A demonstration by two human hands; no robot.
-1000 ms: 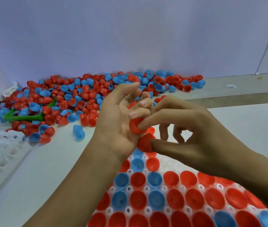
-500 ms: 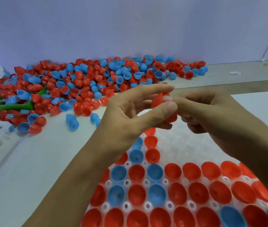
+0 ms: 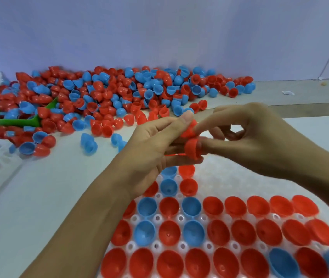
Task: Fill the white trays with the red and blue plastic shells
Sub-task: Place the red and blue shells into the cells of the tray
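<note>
Left hand point(image 3: 151, 145) and right hand point(image 3: 260, 137), both bare, with forearms uncovered to the lower frame edge; no sleeve, glove, ring, watch or band is visible. Fingers point(image 3: 185, 117) slender, with short, unpainted nails. Upper arms lie outside the picture.

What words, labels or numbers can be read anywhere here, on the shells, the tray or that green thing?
None: no readable text in this view.
The red and blue shells, the white tray and the green scoop show no print.
The small white scrap by the wall is too small to tell.
</note>
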